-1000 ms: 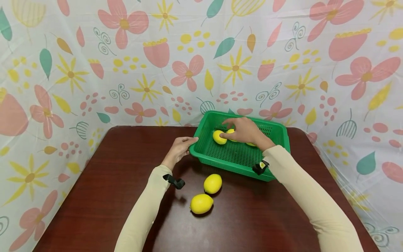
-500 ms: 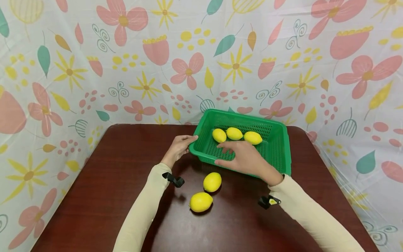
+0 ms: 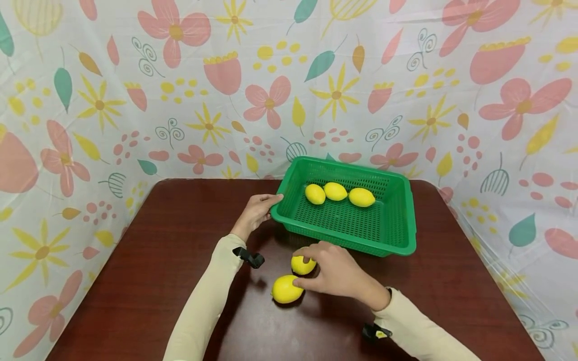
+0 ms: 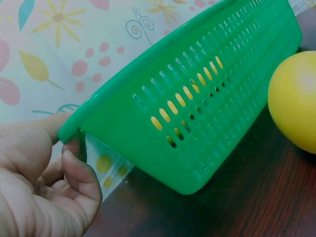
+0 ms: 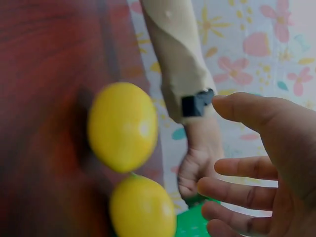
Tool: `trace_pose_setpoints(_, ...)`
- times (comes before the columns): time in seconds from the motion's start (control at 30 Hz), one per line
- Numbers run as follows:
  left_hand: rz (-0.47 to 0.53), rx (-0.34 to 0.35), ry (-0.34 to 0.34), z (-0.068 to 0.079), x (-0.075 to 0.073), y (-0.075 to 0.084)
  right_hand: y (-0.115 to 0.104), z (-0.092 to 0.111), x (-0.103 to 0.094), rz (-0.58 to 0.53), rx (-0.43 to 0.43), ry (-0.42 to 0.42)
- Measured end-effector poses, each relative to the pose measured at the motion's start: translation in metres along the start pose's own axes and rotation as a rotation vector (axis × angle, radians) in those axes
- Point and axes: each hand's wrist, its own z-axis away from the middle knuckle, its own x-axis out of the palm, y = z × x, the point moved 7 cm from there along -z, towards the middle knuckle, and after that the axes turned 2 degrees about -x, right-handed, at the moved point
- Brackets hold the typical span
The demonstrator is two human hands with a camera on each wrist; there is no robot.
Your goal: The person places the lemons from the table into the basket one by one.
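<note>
My left hand (image 3: 256, 213) pinches the left rim of the green plastic basket (image 3: 343, 238); in the left wrist view the thumb lies over the rim (image 4: 98, 98) with curled fingers beneath. Three lemons lie in a row inside the basket: a left one (image 3: 315, 194), a middle one (image 3: 335, 191) and a right one (image 3: 362, 197). Two more lemons, a farther one (image 3: 301, 264) and a nearer one (image 3: 285, 289), lie on the table. Over these two hovers my right hand (image 3: 336, 271), partly covering the farther one. The right wrist view shows its fingers (image 5: 242, 192) spread, holding nothing.
The dark reddish-brown wooden table (image 3: 180, 240) carries the basket near its back edge. A flower-patterned curtain (image 3: 271, 100) hangs behind and along both sides. Black camera mounts, such as the left one (image 3: 249, 257), are strapped to both wrists.
My right hand has come out of the basket, moving back toward me and left to the two lemons on the table. The left hand and basket have stayed put.
</note>
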Motion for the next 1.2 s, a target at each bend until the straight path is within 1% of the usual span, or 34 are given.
trace_pose_setpoints(0.13,0.009,0.01,-0.005,0.001,0.0,-0.001,-0.007,0.006,0.017,0.042,-0.014,-0.006)
trace_pose_setpoints(0.33,0.01,0.027,-0.006,0.002,-0.001,-0.001,-0.018,0.01,0.033,0.098,-0.044,0.007)
trace_pose_setpoints(0.43,0.0,0.032,-0.005,0.003,-0.001,-0.002,-0.02,0.011,0.04,0.134,-0.047,-0.006)
trace_pose_setpoints(0.57,0.003,0.032,-0.011,0.003,-0.001,-0.003,-0.022,0.011,0.048,0.175,-0.046,-0.044)
trace_pose_setpoints(0.67,0.012,0.019,-0.021,0.002,0.0,-0.004,-0.022,0.011,0.051,0.183,-0.05,-0.06)
trace_pose_setpoints(0.77,0.018,0.016,-0.016,0.002,0.001,-0.004,-0.023,0.012,0.053,0.194,-0.056,-0.06)
trace_pose_setpoints(0.97,0.021,0.027,-0.005,0.002,0.001,-0.002,-0.021,0.013,0.056,0.222,-0.078,-0.018)
trace_pose_setpoints(1.2,0.021,0.027,-0.011,0.002,0.001,0.0,-0.02,0.014,0.059,0.217,-0.073,0.008)
